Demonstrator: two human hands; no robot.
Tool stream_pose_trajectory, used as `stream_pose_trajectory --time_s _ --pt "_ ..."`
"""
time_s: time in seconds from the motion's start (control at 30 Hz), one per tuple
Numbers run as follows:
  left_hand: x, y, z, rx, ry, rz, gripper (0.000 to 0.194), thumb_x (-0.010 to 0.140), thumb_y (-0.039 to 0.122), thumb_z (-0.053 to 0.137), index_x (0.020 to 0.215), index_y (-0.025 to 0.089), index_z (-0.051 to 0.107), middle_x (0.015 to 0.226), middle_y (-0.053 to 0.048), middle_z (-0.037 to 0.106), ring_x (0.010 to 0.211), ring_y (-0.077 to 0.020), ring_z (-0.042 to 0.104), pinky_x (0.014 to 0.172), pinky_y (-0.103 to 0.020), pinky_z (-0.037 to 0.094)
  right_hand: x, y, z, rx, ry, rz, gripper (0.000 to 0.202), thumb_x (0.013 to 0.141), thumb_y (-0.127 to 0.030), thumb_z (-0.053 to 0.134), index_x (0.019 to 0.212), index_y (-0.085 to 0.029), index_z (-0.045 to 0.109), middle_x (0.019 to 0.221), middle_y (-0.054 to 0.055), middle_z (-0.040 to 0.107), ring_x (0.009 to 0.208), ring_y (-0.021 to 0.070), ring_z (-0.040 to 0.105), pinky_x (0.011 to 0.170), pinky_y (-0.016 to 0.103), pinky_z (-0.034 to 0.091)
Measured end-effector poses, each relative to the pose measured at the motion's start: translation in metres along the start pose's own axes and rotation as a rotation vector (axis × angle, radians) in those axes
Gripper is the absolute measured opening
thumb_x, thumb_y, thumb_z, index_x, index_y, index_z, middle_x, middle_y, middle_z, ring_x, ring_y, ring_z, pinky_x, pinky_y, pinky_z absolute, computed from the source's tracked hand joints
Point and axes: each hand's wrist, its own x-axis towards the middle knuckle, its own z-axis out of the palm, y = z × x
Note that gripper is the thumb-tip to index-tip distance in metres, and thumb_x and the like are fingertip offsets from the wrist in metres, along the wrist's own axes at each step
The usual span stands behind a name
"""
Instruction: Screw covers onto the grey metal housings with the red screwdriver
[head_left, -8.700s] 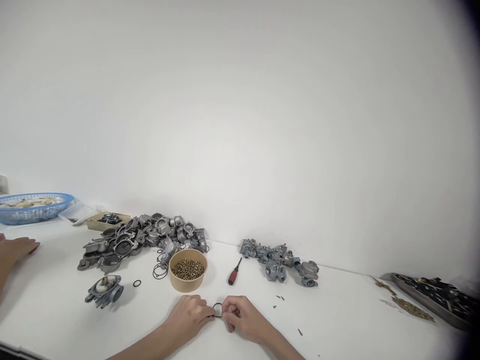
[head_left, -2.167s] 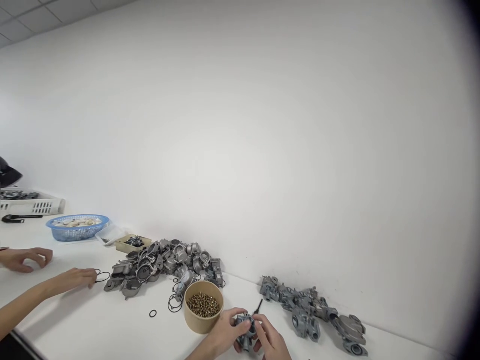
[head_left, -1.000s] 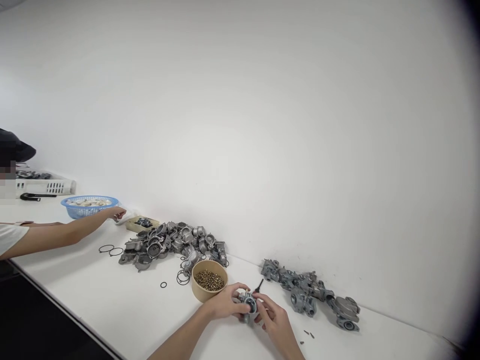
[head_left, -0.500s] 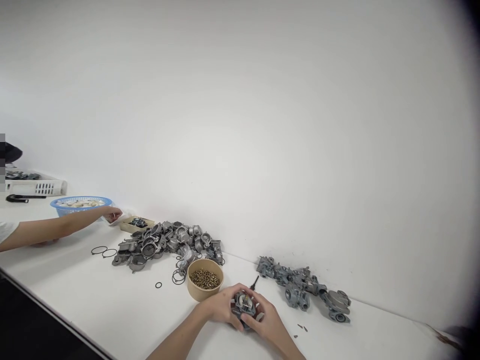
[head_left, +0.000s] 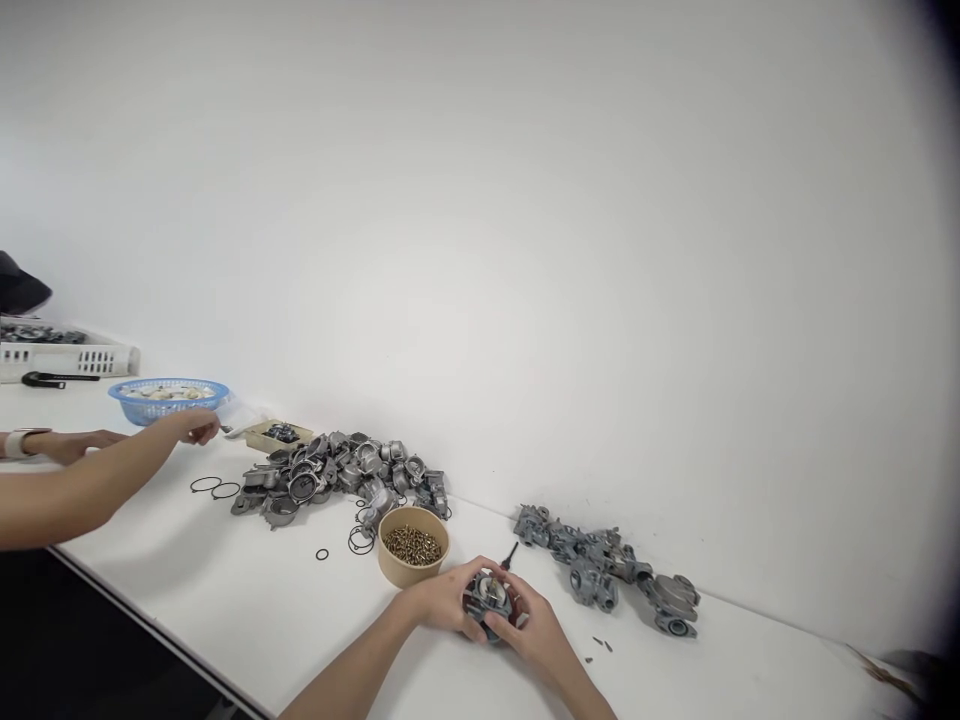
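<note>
Between my two hands is a grey metal carburetor body, its top side showing a pale round part inside. My left hand grips it from the left, fingers curled round its far side. From the right, my right hand closes on it, the thumb lying across its near edge. Just beyond my fingers a screwdriver with a dark shaft lies on the table, its handle end partly hidden. A tan paper bowl full of small brass-coloured screws stands left of my left hand.
Grey metal bowls and covers lie heaped left of centre, with black rubber rings nearby. More carburetor bodies lie along the wall at right. A co-worker's arm reaches in by a blue basket and a small tray.
The co-worker's hand has drawn back left from the white bag, and their other hand with a wristband now shows. My hands keep hold of the carburetor body; the view has shifted slightly.
</note>
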Motion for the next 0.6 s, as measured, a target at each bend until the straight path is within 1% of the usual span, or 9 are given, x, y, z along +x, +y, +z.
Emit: stream_pose_trajectory --time_s 0.13,0.2,0.27,0.33,0.37,0.4,0.47,0.6 --pt "-0.001 0.005 -0.001 0.038 -0.016 0.004 0.096 0.054 0.019 0.084 0.138 0.031 0.039 0.129 -0.004 0.058 0.116 -0.0293 0.057 0.095 -0.039 0.047 0.001 0.0 0.0 -0.017 -0.004 0.008 0.072 0.075 -0.06 0.065 0.127 -0.011 0.061 0.088 0.009 0.069 0.07 0.0232 0.059 0.063 0.032 0.047" --pt "-0.002 0.008 -0.001 0.076 -0.026 0.016 0.102 0.054 0.022 0.084 0.143 0.031 0.034 0.137 -0.006 0.053 0.12 -0.0304 0.054 0.099 -0.04 0.045 0.001 0.002 0.001 -0.021 -0.009 0.001 0.072 0.074 -0.061 0.065 0.127 -0.012 0.061 0.083 0.007 0.068 0.067 0.0219 0.057 0.06 0.031 0.046" --pt "-0.003 0.011 -0.001 0.136 -0.032 0.032 0.117 0.052 0.025 0.085 0.15 0.031 0.022 0.149 -0.009 0.039 0.13 -0.0326 0.046 0.106 -0.042 0.041 0.001 0.004 0.002 -0.02 -0.008 -0.003 0.07 0.073 -0.061 0.066 0.125 -0.013 0.062 0.078 0.005 0.066 0.064 0.0208 0.055 0.058 0.029 0.044" --pt "-0.005 0.013 -0.002 0.202 -0.038 0.021 0.13 0.051 0.03 0.086 0.154 0.031 0.007 0.159 -0.011 0.021 0.14 -0.0344 0.033 0.113 -0.043 0.033 0.001 0.006 0.004 -0.009 0.009 0.001 0.067 0.073 -0.06 0.067 0.121 -0.014 0.065 0.073 0.003 0.064 0.062 0.0198 0.053 0.056 0.028 0.043" --pt "-0.006 0.014 -0.002 0.227 -0.041 0.006 0.134 0.051 0.032 0.086 0.155 0.031 0.001 0.161 -0.01 0.014 0.143 -0.0347 0.028 0.115 -0.044 0.031 0.001 0.007 0.005 0.003 0.025 0.005 0.065 0.073 -0.059 0.068 0.119 -0.014 0.066 0.072 0.003 0.063 0.061 0.0193 0.053 0.055 0.028 0.043" --pt "-0.007 0.015 -0.002 0.247 -0.041 -0.009 0.136 0.051 0.035 0.086 0.155 0.031 -0.002 0.162 -0.009 0.011 0.145 -0.0347 0.025 0.116 -0.045 0.029 0.001 0.008 0.006 0.019 0.043 0.008 0.064 0.072 -0.059 0.069 0.118 -0.015 0.066 0.071 0.003 0.063 0.06 0.019 0.053 0.054 0.028 0.043" --pt "-0.01 0.015 -0.003 0.271 -0.032 -0.027 0.135 0.052 0.039 0.086 0.155 0.032 0.0 0.162 -0.008 0.014 0.145 -0.0347 0.025 0.116 -0.045 0.03 0.001 0.011 0.009 0.055 0.046 0.009 0.064 0.071 -0.058 0.069 0.118 -0.015 0.066 0.072 0.003 0.064 0.06 0.0188 0.053 0.054 0.028 0.043" --pt "-0.013 0.013 -0.005 0.299 -0.011 -0.042 0.13 0.053 0.043 0.086 0.155 0.031 0.006 0.159 -0.009 0.025 0.142 -0.0348 0.031 0.115 -0.045 0.031 0.004 0.02 0.011 0.073 -0.005 0.014 0.066 0.072 -0.057 0.07 0.121 -0.014 0.064 0.077 0.005 0.066 0.063 0.0201 0.055 0.056 0.028 0.044"
